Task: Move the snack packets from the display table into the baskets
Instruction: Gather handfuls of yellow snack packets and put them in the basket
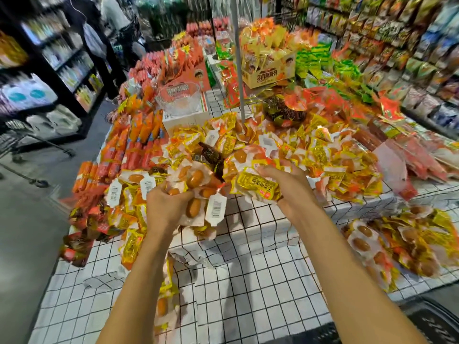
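The left hand (167,207) gripped a bunch of snack packets (193,180), fingers curled round them. These fanned out every way, and one barcoded packet (215,210) hung with its long axis upright. The right hand (289,187) clutched a wad of yellow packets (255,184), the top one lying crosswise, left to right. Both bunches sat at the near edge of the heap (310,150) across the middle of the table (248,269).
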